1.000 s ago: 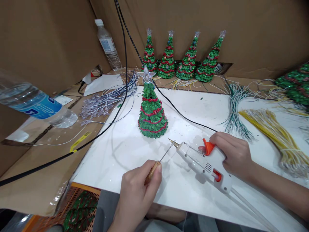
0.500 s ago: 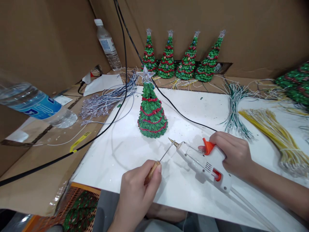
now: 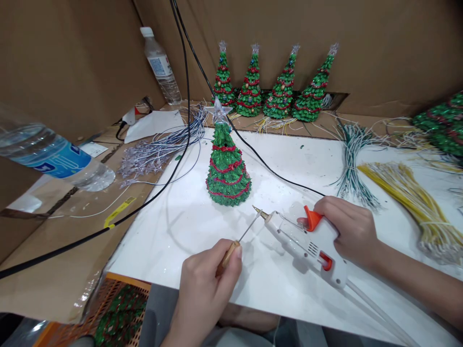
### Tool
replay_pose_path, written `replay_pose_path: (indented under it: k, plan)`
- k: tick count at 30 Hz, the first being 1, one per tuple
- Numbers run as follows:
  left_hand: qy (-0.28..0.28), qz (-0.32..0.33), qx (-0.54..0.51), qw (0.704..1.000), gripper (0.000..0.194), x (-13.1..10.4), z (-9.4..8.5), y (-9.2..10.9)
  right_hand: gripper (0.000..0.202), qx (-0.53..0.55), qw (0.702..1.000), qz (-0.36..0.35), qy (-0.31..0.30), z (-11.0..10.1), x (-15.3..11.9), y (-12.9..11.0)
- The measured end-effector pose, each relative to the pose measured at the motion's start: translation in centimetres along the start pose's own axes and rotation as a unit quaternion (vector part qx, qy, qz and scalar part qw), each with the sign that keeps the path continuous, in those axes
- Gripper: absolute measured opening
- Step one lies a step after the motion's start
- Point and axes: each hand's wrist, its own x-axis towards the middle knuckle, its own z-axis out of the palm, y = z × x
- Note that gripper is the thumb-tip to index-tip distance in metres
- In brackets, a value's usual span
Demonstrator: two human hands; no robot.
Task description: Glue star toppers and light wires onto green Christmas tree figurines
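Observation:
My left hand point(image 3: 208, 284) is closed around the wooden handle of a thin metal awl point(image 3: 229, 255). The awl's tip meets the brass nozzle of a white glue gun point(image 3: 307, 248). Gripping that gun by its handle is my right hand point(image 3: 349, 231), with fingers near the orange trigger. A green tree figure point(image 3: 228, 168) with red garlands stands upright on the white board point(image 3: 155, 246), just beyond the tools. A clear star point(image 3: 219, 112) tops it.
Several finished-looking trees point(image 3: 249, 91) line the back. Green wires point(image 3: 350, 164) and yellow wires point(image 3: 408, 197) lie right; star-tipped wires point(image 3: 159, 149) lie left. Bottles point(image 3: 61, 156) stand left. A black cable point(image 3: 144, 205) crosses the board. An orange crate point(image 3: 58, 332) sits below.

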Motion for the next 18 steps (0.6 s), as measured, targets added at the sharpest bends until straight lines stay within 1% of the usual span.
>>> replay_pose_path:
  k: [18]
  plan:
    - [0.001, 0.002, -0.001, 1.000, 0.027, -0.11, 0.05, 0.04, 0.016, 0.011, 1.000, 0.018, 0.001, 0.09, -0.16, -0.02]
